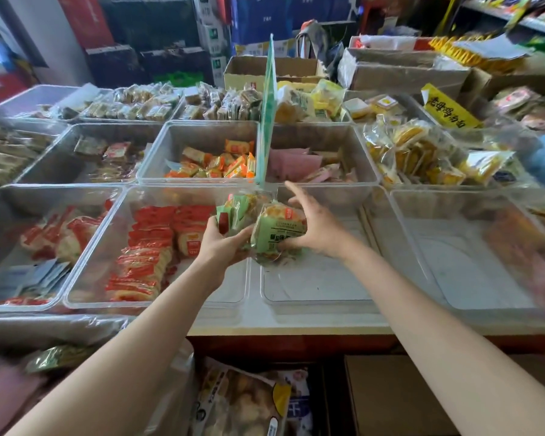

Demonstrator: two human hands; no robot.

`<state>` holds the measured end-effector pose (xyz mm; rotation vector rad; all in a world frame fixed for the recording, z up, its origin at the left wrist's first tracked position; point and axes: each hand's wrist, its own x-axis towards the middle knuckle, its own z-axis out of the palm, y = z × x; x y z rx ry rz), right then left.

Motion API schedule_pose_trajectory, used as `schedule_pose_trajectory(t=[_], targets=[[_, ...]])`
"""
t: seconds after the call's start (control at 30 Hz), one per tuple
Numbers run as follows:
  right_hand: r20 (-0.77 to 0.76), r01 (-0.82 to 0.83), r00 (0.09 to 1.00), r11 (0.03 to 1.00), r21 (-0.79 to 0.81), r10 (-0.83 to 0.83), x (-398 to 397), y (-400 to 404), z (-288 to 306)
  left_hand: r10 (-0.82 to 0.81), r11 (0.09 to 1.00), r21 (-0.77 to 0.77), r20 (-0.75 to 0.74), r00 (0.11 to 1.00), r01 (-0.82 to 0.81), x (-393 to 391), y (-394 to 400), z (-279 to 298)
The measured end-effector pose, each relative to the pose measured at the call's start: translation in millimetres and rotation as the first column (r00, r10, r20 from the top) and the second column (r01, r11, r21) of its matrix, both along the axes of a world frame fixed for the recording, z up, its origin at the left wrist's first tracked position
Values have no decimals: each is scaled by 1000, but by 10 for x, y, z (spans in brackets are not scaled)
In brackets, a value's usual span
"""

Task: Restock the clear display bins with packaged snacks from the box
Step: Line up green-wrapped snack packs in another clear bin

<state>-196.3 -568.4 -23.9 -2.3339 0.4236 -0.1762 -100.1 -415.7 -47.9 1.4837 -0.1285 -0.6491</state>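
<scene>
**A:** What are you seeing on your feed?

**B:** I'm looking down over both arms. The left hand [224,243] and right hand [312,226] are holding a bunch of green packs [265,229] between them, above the near row of bins.

**A:** How are the fingers sitting?

**B:** The left ones are curling up around the underside of the bunch, clenching it. The right thumb and lower fingers are pressing on the front pack, while the upper fingers are spreading loose above it.

**A:** Where is the bunch hanging exactly?

**B:** It's hovering over the rims where the red-pack bin [76,287] and the bare bin [315,297] are touching. I can't tell which one it's over; the packs are a bit blurred.

**A:** What else is lying around there?

**B:** Red packs [151,247] are filling the left half of their bin. Behind it, orange packs [221,166] are lying in a bin; beside that, pink packs [296,166] are resting in another. A green divider [268,105] is standing upright between those two. Yellow packs [412,152] are piling up further right.

**A:** And the box?

**B:** A brown box [400,398] is sitting low, under the counter edge, beside the right forearm.
</scene>
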Motion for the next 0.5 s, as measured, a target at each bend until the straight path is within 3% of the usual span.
schedule_pose_trajectory(t=[0.1, 0.17, 0.23, 0.33, 0.37, 0.43, 0.5], targets=[[-43, 44, 998, 999, -10, -44, -15, -98, -53, 29, 999, 25, 103, 994, -32, 21, -13, 4], [19, 182, 982, 973, 144, -187, -38, -231, -162, 53, 995, 77, 205, 977, -70, 85, -9, 8], [-7, 383, 916, 872, 305, -400, -52, -411, -337, 55, 988, 122, 283, 958, -92, 150, 3, 1], [-146, 566, 825, 800, 199, -546, 10, -618, -653, 13, 980, 182, 357, 934, -83, 203, 6, -1], [-199, 552, 827, 827, 106, -526, 51, -631, -746, -2, 977, 196, 373, 928, -77, 215, 2, -1], [-312, 356, 878, 931, -82, -363, 134, -577, -852, -25, 974, 216, 388, 921, -65, 232, -12, 7], [-344, 227, 904, 967, -116, -253, 237, -475, -941, -48, 976, 213, 391, 919, -39, 258, -25, 18]])
